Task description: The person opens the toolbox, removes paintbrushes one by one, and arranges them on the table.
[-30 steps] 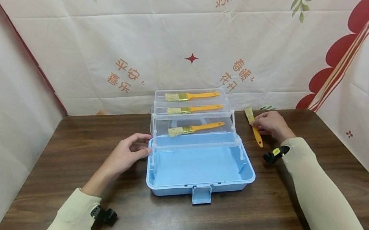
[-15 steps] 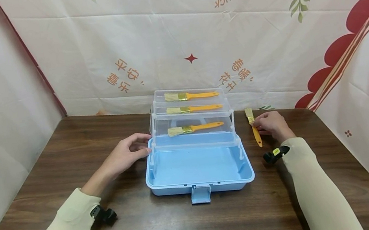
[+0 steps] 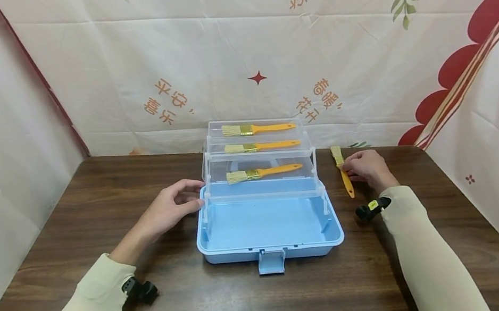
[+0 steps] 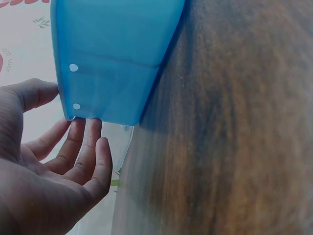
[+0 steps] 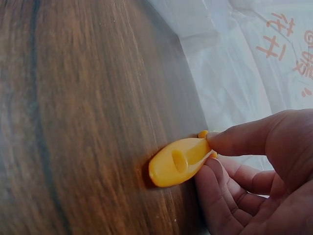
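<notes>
The left hand rests spread fingers against the box to steady it, while the right hand pinches the loose brush lying on the worktop, fingers at its handle.

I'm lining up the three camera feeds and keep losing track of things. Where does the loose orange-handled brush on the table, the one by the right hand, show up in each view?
Head: the loose brush lies on the table right of the blue box, touched by the right hand.
Left wrist: not in view.
Right wrist: only its orange handle end, centre frame, pinched by the fingers.
Shared landmark: the dark wooden table.
</notes>
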Demonstrator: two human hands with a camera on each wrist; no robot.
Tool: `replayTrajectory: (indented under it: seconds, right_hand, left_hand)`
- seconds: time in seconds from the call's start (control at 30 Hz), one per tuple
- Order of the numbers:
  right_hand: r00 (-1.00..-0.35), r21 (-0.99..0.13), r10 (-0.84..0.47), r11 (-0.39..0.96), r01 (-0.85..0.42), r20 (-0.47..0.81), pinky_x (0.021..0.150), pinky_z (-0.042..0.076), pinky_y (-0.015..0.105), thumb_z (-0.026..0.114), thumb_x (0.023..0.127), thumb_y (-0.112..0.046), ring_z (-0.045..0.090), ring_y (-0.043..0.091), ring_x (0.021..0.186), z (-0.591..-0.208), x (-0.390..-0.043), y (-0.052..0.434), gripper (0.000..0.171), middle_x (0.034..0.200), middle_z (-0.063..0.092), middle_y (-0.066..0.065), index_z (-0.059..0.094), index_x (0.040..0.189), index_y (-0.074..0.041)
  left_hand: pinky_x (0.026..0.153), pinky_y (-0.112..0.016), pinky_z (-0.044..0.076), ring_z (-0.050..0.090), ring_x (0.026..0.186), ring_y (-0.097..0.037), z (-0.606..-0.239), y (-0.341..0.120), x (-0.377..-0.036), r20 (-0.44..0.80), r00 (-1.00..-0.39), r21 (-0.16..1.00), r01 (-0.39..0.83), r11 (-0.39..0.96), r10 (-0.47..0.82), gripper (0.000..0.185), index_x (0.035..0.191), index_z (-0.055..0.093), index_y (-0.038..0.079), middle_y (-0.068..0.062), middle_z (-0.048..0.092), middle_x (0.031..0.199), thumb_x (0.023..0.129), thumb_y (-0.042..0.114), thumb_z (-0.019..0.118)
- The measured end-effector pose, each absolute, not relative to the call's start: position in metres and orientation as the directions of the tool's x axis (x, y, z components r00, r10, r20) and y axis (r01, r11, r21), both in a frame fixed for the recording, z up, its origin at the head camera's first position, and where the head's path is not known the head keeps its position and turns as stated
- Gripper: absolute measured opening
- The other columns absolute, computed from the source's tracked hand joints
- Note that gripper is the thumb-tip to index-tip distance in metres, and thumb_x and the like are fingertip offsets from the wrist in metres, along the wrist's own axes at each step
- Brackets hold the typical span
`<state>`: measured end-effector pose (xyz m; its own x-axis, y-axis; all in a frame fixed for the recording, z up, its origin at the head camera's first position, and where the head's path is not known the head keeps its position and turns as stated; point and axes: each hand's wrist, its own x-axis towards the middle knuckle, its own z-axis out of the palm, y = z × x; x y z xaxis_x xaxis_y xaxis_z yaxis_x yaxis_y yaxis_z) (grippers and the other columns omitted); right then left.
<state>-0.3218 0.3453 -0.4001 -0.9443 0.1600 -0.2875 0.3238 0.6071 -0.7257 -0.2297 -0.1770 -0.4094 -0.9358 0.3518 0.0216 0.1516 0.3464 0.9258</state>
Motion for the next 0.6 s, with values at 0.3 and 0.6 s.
replayTrajectory:
  seconds: [0.3, 0.6]
  right_hand:
    - [-0.941, -0.738, 0.195, 0.584, 0.339, -0.278, 0.079, 0.06, 0.021, 0.069, 0.108, -0.021, 0.063, 0.029, 0.104, -0.4055, -0.321, 0.3462, 0.044, 0.134, 0.06, 0.024, 0.063, 0.141, 0.007]
    - [-0.942, -0.745, 0.216, 0.577, 0.335, -0.256, 0.077, 0.06, 0.021, 0.07, 0.107, -0.021, 0.063, 0.027, 0.101, -0.408, -0.3185, 0.3425, 0.045, 0.132, 0.061, 0.023, 0.064, 0.142, 0.007]
  left_hand:
    - [0.109, -0.056, 0.055, 0.068, 0.129, -0.037, -0.412, -0.1768, -0.2306, 0.023, -0.934, 0.922, 0.157, 0.354, 0.356, 0.049, 0.151, 0.06, 0.004, -0.021, 0.065, 0.146, 0.108, 0.024, 0.073]
    - [0.108, -0.054, 0.055, 0.068, 0.129, -0.036, -0.4117, -0.1767, -0.2299, 0.022, -0.931, 0.926, 0.156, 0.343, 0.365, 0.049, 0.151, 0.06, 0.003, -0.021, 0.065, 0.145, 0.109, 0.023, 0.072]
